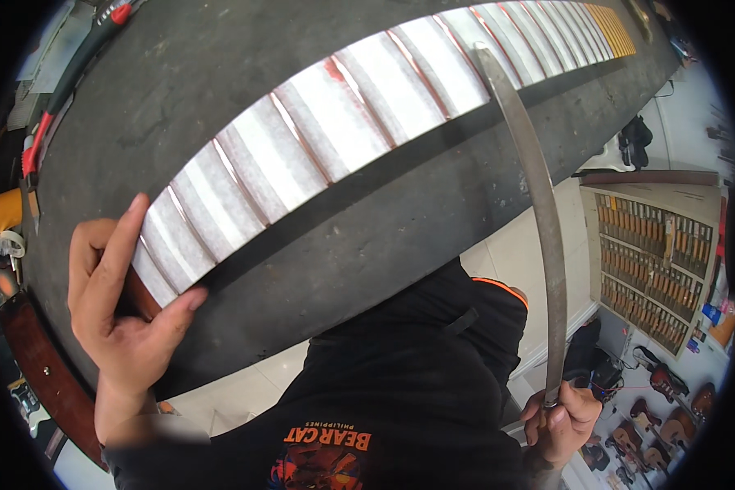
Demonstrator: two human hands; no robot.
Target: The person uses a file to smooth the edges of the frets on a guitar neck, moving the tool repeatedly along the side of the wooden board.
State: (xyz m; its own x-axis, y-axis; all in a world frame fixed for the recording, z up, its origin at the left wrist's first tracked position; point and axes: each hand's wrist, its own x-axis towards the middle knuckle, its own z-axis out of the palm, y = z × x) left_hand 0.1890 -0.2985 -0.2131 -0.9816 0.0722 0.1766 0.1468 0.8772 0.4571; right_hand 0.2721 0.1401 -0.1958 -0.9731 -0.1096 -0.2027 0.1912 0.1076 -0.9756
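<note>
A guitar neck point(257, 163) lies across the dark bench, its fretboard covered in whitish strips between the metal frets. Bare orange-brown slots show at its far right end. My left hand point(122, 314) grips the near left end, thumb on the front edge and fingers along the back edge. In my right hand point(565, 420), low at the right, is a long flat metal file point(545, 237), held by its handle end. The file's tip overlaps the fretboard among the frets right of the middle; I cannot tell whether it touches. A red smear marks one strip.
The dark bench top point(302, 302) curves across the view. Red-and-black hand tools point(37, 147) and a tape roll point(11, 243) sit along its left side. A dark brown wooden piece point(45, 359) stands lower left. To the right are a tool rack point(653, 261) and several guitars point(676, 426).
</note>
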